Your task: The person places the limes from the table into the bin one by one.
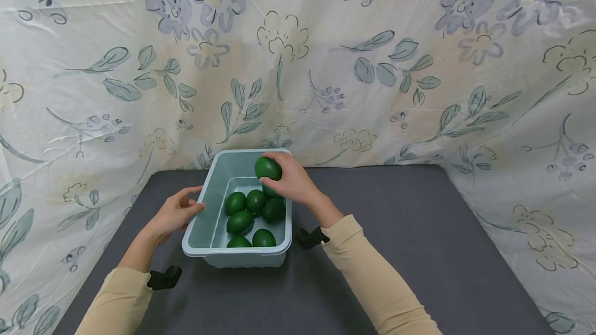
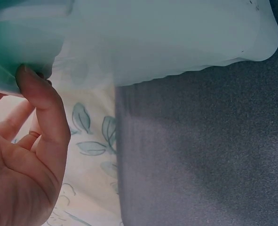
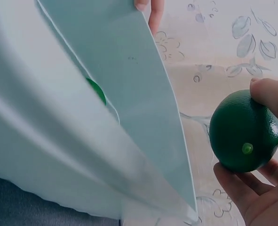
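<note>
A pale blue-green plastic bin (image 1: 233,253) stands on the dark table with several glossy dark green avocados (image 1: 240,223) lying in it. My right hand (image 1: 296,182) holds one avocado (image 1: 267,168) between thumb and fingers, above the bin's far right corner. In the right wrist view this held avocado (image 3: 242,132) shows a small light green stem nub. At the bin's left rim, my left hand (image 1: 173,214) pinches the edge. The left wrist view shows its thumb (image 2: 44,101) against the bin wall, with other fingers partly hidden behind.
The dark grey table (image 1: 396,252) extends to both sides of the bin. Behind it hangs a floral cloth (image 1: 316,56), which also runs down the left and right sides. Each wrist wears a black camera mount (image 1: 313,238).
</note>
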The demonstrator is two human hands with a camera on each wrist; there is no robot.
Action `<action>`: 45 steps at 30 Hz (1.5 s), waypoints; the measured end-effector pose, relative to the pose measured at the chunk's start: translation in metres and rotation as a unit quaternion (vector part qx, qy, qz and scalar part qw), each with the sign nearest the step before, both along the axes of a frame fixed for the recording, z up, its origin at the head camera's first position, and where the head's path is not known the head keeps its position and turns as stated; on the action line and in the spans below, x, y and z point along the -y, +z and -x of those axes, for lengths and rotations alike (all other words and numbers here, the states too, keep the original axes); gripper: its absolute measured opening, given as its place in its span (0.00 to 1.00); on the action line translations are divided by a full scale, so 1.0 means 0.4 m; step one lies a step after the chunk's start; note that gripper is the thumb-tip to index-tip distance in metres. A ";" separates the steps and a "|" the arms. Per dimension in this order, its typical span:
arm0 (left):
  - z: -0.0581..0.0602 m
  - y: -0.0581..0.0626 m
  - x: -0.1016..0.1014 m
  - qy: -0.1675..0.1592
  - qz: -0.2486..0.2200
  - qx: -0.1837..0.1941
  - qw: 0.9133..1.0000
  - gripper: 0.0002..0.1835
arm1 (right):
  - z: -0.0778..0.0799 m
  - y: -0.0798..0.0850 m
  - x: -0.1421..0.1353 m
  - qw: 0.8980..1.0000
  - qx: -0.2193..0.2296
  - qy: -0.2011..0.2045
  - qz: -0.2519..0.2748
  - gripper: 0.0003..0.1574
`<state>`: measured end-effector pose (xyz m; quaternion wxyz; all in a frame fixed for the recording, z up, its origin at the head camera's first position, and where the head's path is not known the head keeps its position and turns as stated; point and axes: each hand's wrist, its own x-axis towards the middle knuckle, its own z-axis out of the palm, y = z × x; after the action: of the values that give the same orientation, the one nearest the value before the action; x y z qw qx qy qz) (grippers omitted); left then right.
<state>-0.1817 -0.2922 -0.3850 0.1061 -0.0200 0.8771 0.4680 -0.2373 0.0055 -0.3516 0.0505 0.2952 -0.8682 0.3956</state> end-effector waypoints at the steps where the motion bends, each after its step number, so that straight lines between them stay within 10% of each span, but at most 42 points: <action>1: 0.000 0.000 0.000 0.000 0.000 0.001 1.000 0.34 | -0.003 0.001 0.003 1.000 -0.001 0.002 -0.002 0.35; 45: -0.002 0.006 -0.003 -0.005 0.008 0.003 1.000 0.34 | -0.040 -0.012 0.004 0.998 0.021 0.042 -0.042 0.36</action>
<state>-0.1808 -0.2909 -0.3828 0.1110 -0.0176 0.8808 0.4600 -0.2211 0.0039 -0.3564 0.0031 0.3250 -0.8717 0.3666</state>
